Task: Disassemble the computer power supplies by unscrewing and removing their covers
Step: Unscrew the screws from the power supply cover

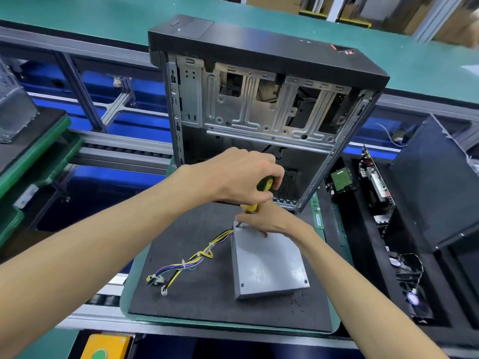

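Left hand point(233, 177) wraps tight around the green-and-yellow screwdriver point(259, 195) handle, knuckles up, wrist bent down over the tool. Right hand point(264, 221) reaches in from the right, fingertips pinching the shaft low at the power supply's point(267, 265) far left corner. The grey power supply lies flat on the black foam mat point(197, 304), near its right edge, wire bundle point(191, 260) trailing left. Open computer case point(259, 104) stands behind.
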`<state>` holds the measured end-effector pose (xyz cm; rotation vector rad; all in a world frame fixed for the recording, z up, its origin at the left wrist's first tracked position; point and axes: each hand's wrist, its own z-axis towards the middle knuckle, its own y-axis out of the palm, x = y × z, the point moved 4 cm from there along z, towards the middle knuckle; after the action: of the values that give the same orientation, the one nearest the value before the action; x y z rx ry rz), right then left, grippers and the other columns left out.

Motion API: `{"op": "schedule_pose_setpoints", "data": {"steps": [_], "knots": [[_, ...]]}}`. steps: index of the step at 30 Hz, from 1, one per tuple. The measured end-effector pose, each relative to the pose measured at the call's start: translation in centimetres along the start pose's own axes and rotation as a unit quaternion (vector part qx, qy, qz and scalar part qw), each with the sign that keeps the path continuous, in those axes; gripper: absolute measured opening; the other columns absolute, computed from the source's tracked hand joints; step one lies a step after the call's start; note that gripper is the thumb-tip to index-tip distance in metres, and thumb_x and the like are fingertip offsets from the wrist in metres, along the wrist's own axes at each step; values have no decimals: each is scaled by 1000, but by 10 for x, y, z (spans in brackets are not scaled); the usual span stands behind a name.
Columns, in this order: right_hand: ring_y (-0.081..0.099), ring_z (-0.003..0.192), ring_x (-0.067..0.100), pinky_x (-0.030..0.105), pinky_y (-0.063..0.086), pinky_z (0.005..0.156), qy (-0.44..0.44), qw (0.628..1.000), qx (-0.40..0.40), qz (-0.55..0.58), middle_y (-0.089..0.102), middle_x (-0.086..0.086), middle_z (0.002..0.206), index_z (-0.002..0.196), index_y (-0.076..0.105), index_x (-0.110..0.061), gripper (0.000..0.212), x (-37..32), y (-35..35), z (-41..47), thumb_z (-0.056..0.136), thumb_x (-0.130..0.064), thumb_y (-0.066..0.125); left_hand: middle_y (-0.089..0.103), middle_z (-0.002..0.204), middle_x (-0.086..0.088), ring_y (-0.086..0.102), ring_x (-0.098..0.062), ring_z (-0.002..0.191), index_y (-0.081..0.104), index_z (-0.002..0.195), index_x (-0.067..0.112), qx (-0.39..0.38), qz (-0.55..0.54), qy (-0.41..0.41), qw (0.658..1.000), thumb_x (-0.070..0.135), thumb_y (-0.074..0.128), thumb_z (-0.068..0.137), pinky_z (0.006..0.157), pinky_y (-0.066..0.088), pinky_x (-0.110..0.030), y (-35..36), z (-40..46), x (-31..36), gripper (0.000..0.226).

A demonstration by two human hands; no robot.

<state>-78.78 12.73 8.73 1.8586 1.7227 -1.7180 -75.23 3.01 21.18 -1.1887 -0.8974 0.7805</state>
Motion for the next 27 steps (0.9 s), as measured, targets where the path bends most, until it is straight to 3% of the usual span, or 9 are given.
{"op": "schedule_pose_setpoints", "data": {"steps": [4, 7, 11, 14, 17, 20, 23, 24, 27], "knots": [[58, 65, 6, 35, 52, 64, -31, 994, 94, -45, 63, 5, 73, 84, 61, -1, 31, -2, -1, 0, 98, -28, 63, 56, 104, 14, 58, -14, 89, 60, 104, 36, -1, -3, -8, 1000, 46, 60, 89, 64, 37, -28, 4, 3, -1, 18], [48, 42, 4, 30, 48, 44, -13, 998, 63, 11, 48, -2, 55, 67, 47, -13, 30, 4, 4, 4, 94, -12, 60, 57, 103, 13, 58, -14, 91, 59, 108, 35, 8, -9, -20, 1000, 49, 59, 89, 70, 45, -32, 6, 3, -4, 23], [58, 42, 10, 25, 50, 40, 0, 990, 69, 126, 60, -5, 51, 77, 59, -7, 19, 16, 13, 5, 95, -8, 65, 62, 104, 17, 58, -1, 87, 56, 117, 40, 24, -113, -69, 991, 62, 52, 90, 72, 48, -28, 12, -4, -8, 36], [59, 50, 14, 26, 50, 42, -9, 973, 83, 215, 61, 7, 69, 89, 62, -13, 10, 28, 21, 3, 99, -10, 65, 65, 91, 10, 60, -4, 69, 64, 109, 30, 91, -321, -142, 932, 41, 46, 100, 56, 48, -16, 28, -16, -21, 23], [63, 57, 17, 28, 55, 50, -10, 962, 103, 251, 65, 5, 67, 88, 60, -17, 13, 40, 23, 0, 100, -14, 64, 65, 77, -4, 63, -15, 55, 67, 95, 17, 102, -373, -258, 885, 10, 50, 98, 46, 57, -36, 68, -41, -45, 19], [68, 62, 16, 28, 59, 59, -20, 953, 122, 277, 70, 0, 69, 88, 64, -14, 9, 47, 20, -8, 97, -17, 65, 64, 85, -9, 64, -14, 62, 65, 104, 11, 44, -404, -348, 845, 0, 53, 96, 58, 61, -43, 115, -61, -58, 18], [71, 63, 21, 28, 59, 61, -23, 938, 142, 315, 73, 4, 74, 91, 66, -13, 7, 52, 16, -18, 97, -16, 67, 66, 110, -19, 67, -22, 87, 64, 112, 9, 27, -526, -382, 759, 2, 46, 101, 74, 62, -41, 142, -63, -57, 22], [72, 64, 23, 29, 60, 61, -24, 933, 148, 326, 74, 7, 76, 91, 67, -14, 7, 52, 15, -20, 97, -17, 68, 67, 114, -20, 68, -24, 93, 66, 113, 9, 23, -550, -374, 746, 2, 43, 102, 79, 61, -40, 146, -61, -55, 26], [76, 73, 28, 39, 64, 67, -32, 921, 156, 356, 77, 10, 84, 88, 72, -24, 7, 46, 11, -22, 95, -24, 72, 74, 106, -15, 70, -26, 95, 72, 111, 8, 24, -544, -319, 776, -4, 47, 100, 83, 58, -36, 144, -55, -51, 30]]}}
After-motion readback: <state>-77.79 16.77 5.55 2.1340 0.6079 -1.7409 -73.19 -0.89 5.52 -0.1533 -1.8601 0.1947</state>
